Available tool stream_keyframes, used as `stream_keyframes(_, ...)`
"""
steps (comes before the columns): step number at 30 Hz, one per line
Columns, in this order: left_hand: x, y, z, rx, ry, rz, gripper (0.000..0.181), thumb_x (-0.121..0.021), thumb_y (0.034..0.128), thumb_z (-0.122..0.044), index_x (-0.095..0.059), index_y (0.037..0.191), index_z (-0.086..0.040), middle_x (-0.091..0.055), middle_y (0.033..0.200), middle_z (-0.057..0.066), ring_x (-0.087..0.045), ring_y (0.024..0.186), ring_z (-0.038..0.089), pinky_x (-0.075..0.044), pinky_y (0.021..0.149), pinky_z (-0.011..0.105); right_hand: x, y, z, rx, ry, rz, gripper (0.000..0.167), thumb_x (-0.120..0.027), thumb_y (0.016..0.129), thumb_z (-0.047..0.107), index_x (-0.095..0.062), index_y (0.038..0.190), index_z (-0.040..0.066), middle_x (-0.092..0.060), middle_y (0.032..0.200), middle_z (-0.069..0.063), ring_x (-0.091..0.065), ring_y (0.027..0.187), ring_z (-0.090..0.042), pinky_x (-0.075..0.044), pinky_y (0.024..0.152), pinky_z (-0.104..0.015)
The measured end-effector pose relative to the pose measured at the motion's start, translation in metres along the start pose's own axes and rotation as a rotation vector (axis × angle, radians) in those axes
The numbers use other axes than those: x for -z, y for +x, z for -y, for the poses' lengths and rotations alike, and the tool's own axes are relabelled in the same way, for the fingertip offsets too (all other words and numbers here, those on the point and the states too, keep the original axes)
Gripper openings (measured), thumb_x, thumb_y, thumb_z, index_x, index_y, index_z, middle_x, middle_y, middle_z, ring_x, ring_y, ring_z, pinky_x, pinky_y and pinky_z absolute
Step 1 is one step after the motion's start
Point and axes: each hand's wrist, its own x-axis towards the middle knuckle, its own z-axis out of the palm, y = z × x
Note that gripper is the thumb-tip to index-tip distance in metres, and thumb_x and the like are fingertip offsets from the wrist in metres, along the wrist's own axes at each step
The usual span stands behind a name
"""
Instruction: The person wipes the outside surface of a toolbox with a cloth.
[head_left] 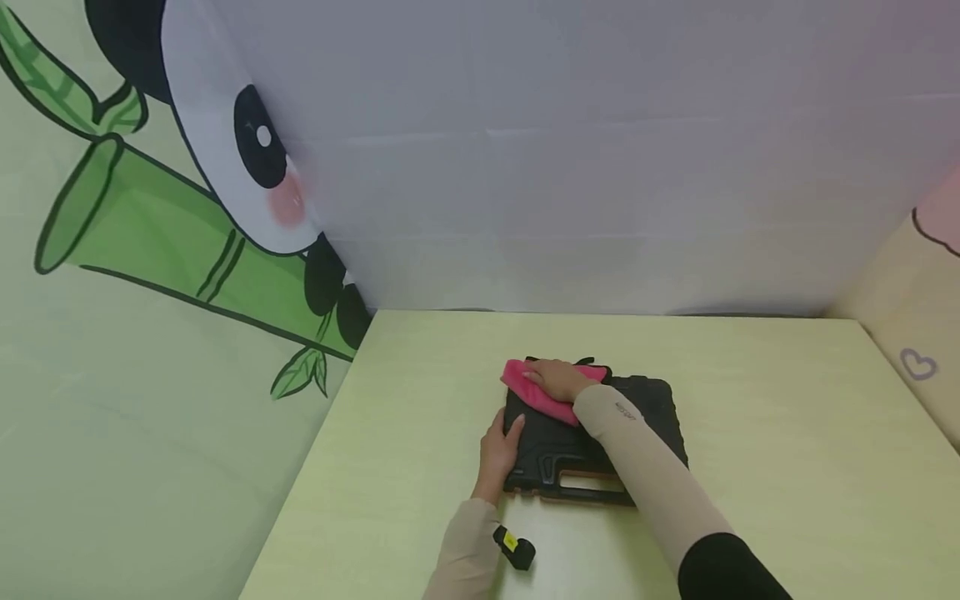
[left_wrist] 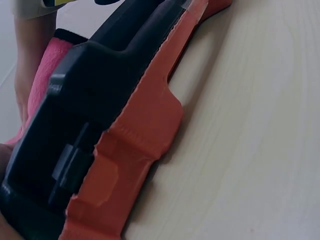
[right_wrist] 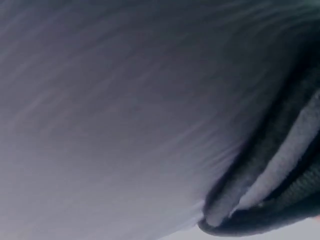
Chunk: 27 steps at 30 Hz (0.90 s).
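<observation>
A black case (head_left: 555, 446) lies on the table, its orange lower half (left_wrist: 145, 120) showing in the left wrist view. My left hand (head_left: 498, 450) grips the case's left edge, thumb on top and fingers along the side. On the upper left of the lid rests a pink cloth (head_left: 543, 402), also visible along the case in the left wrist view (left_wrist: 49, 67). My right hand (head_left: 558, 379) lies on the cloth and presses it against the lid, fingers extended; its fingertips are partly hard to make out. The right wrist view shows neither hand nor case clearly.
The pale table (head_left: 405, 400) extends around the case, its back edge against a grey-violet wall covering (head_left: 562, 208). At left is a wall with green bamboo drawings (head_left: 165, 225). A small black device with a yellow label (head_left: 515, 547) sits at my left sleeve.
</observation>
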Motion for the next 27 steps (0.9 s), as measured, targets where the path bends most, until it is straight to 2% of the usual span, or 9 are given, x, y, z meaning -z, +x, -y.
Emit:
stream_keyframes(4,-0.004,0.002,-0.006,0.003,-0.027,-0.017,0.051,-0.048,0.0943,-0.035,-0.046,0.131,0.0,-0.054,0.127,0.024,-0.051,0.117,0.039,-0.04,0.096,0.051,0.013,-0.011,-0.024,-0.029,0.036,0.026,0.049,-0.033,0.099,0.036,-0.041,0.138,0.009,-0.047,0.138,-0.015,-0.041,0.129,-0.034,-0.03,0.108,-0.048)
stream_keyframes(12,-0.018,0.009,-0.013,0.031,-0.036,-0.054,0.051,-0.048,0.0942,-0.035,-0.046,0.131,0.0,-0.054,0.127,0.023,-0.051,0.118,0.039,-0.04,0.097,0.051,0.033,-0.033,-0.088,-0.053,0.042,0.065,0.053,-0.032,0.099,0.04,-0.042,0.137,0.005,-0.046,0.138,-0.018,-0.039,0.13,-0.037,-0.029,0.107,-0.051)
stream_keyframes(20,-0.02,0.004,-0.015,0.028,-0.03,-0.047,0.051,-0.047,0.0947,-0.035,-0.045,0.132,0.0,-0.053,0.128,0.023,-0.05,0.118,0.039,-0.04,0.098,0.05,0.041,-0.072,-0.13,-0.12,0.068,0.036,0.06,-0.029,0.098,0.046,-0.039,0.138,0.002,-0.044,0.138,-0.022,-0.037,0.129,-0.04,-0.029,0.106,-0.054)
stream_keyframes(27,-0.024,0.001,-0.015,0.017,-0.022,-0.032,0.053,-0.047,0.0945,-0.035,-0.045,0.132,0.002,-0.052,0.129,0.024,-0.049,0.12,0.04,-0.038,0.099,0.051,0.044,-0.111,-0.16,-0.185,0.224,-0.035,0.061,-0.026,0.1,0.042,-0.032,0.14,-0.005,-0.039,0.137,-0.03,-0.037,0.126,-0.046,-0.032,0.102,-0.056)
